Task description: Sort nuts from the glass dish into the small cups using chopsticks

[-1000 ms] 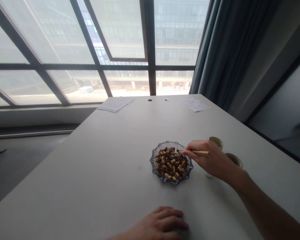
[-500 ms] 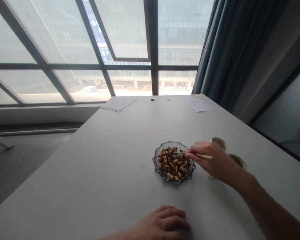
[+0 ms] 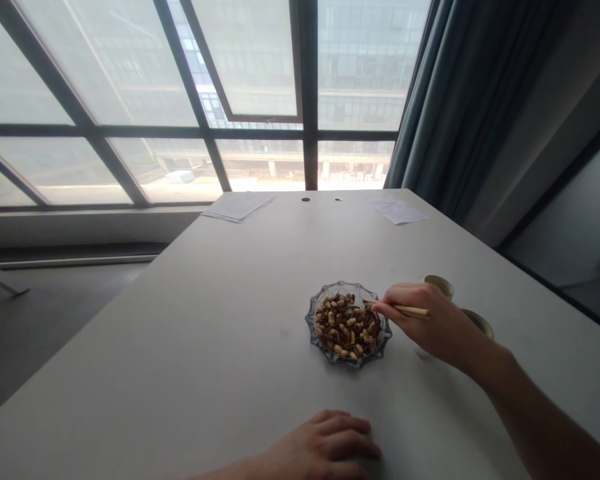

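A scalloped glass dish (image 3: 316,338) of mixed nuts and dark seeds sits on the white table (image 3: 220,347). My right hand (image 3: 425,323) is closed round a pair of wooden chopsticks (image 3: 405,310), whose tips reach over the dish's right rim. My left hand (image 3: 325,447) lies flat on the table near the front edge, fingers stretched out and holding nothing. Two small pale cups, one (image 3: 440,285) and another (image 3: 477,323), stand just right of the dish, partly hidden behind my right hand.
A stack of papers (image 3: 237,205) lies at the table's far left edge and a loose sheet (image 3: 397,211) at the far right. Large windows are behind the table, and a dark curtain (image 3: 460,100) hangs at the right.
My right hand and the chopsticks shifted slightly over the dish's right rim. The view drifted a little to the left. My left hand stayed flat.
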Motion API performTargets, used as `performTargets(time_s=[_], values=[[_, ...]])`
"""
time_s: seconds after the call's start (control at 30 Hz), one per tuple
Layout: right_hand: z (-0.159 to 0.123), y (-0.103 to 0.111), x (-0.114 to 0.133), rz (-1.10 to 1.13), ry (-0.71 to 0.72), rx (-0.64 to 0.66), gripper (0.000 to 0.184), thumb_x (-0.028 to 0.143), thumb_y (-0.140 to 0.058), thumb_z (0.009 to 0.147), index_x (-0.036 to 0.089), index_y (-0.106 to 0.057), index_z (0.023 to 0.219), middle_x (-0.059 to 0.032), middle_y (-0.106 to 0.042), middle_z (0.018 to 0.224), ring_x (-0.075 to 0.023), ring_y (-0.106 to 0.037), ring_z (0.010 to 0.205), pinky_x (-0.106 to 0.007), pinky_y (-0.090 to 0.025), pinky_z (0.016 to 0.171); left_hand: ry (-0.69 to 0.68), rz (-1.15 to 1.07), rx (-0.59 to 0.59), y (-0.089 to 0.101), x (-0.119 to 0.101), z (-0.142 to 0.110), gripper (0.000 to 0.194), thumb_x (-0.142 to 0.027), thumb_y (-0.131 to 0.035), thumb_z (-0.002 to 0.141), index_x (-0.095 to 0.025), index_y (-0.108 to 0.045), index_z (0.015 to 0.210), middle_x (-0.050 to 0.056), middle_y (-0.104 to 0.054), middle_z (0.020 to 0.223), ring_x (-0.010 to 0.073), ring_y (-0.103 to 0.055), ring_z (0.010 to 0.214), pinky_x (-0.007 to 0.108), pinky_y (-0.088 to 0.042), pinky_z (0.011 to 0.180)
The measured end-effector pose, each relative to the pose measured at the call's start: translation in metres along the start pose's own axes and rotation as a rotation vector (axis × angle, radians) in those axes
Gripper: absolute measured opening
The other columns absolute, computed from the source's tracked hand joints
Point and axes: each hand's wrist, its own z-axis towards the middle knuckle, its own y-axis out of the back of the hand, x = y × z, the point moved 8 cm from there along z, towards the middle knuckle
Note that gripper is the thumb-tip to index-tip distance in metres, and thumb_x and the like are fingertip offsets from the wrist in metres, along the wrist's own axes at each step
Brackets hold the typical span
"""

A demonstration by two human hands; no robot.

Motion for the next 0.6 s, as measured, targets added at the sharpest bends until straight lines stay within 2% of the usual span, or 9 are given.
performTargets(time_s=[0.2,0.4,0.5,0.6], values=[[0.000,0.001,-0.001,-0.007,-0.013,0.011,0.040,0.038,-0.063,0.105,0.019,-0.066,0.070,-0.0019,-0.067,0.069,-0.0153,-0.055,0.063,-0.030,-0.035,0.063,0.012,-0.012,-0.020,-0.001,0.001,0.000,0.019,-0.019,-0.071,0.102,-0.024,-0.063,0.118,0.004,-0.068,0.145,0.0220,-0.053,0.146,0.032,-0.033,0.128],[0.000,0.005,-0.001,-0.026,0.009,-0.048,0.046,0.038,-0.064,0.103,0.019,-0.059,0.062,0.0001,-0.062,0.061,-0.0131,-0.049,0.057,-0.029,-0.033,0.061,0.015,-0.032,-0.012,-0.003,0.002,0.000,0.014,-0.022,-0.064,0.107,-0.025,-0.063,0.120,0.006,-0.068,0.146,0.0227,-0.053,0.147,0.036,-0.035,0.127],[-0.004,0.017,0.006,0.010,0.016,-0.072,0.046,0.039,-0.063,0.104,0.019,-0.059,0.063,0.0006,-0.061,0.059,-0.0128,-0.051,0.056,-0.029,-0.035,0.060,0.006,-0.037,-0.029,-0.002,0.001,0.000,0.013,-0.024,-0.063,0.108,-0.024,-0.062,0.120,0.006,-0.068,0.145,0.0227,-0.053,0.146,0.036,-0.036,0.127],[-0.019,0.040,0.013,0.038,-0.003,-0.107,0.047,0.046,-0.059,0.105,0.021,-0.062,0.065,0.0005,-0.062,0.059,-0.0137,-0.054,0.056,-0.028,-0.038,0.058,0.005,-0.042,-0.036,0.001,0.000,0.000,0.012,-0.025,-0.061,0.109,-0.024,-0.062,0.121,0.006,-0.069,0.145,0.0231,-0.054,0.145,0.035,-0.035,0.127]])
